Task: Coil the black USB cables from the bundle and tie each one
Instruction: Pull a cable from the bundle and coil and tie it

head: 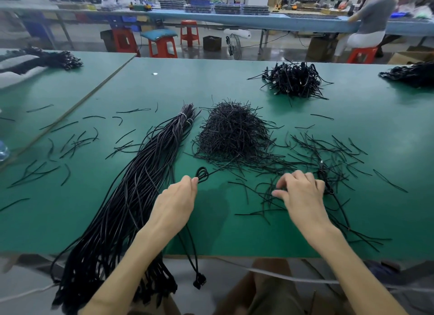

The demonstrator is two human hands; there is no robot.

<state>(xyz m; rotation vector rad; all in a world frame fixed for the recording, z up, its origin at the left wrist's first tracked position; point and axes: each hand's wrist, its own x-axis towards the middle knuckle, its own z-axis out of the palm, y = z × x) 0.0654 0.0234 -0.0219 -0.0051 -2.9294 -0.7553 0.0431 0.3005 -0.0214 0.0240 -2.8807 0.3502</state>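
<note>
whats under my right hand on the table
Loose black twist ties lie scattered on the green table beneath the right hand. Whether its fingertips already pinch one is hidden by the hand itself.

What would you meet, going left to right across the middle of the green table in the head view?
loose black ties → long cable bundle → heap of black ties → more scattered ties
</note>
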